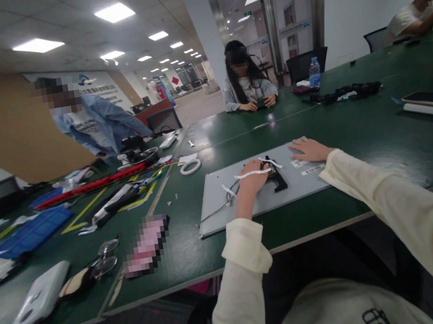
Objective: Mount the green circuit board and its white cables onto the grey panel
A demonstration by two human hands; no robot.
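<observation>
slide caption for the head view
Left hand at a black part, right hand spread on the grey panel beneath.

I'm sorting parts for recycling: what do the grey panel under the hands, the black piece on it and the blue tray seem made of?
Grey panel: probably painted metal, by its smooth satin face and thin edge. Black piece: matte, perhaps plastic or coated metal. Blue tray: likely moulded plastic, uniformly coloured.

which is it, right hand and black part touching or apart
Apart: the head view shows grey panel surface between the right hand and the black part.
</observation>
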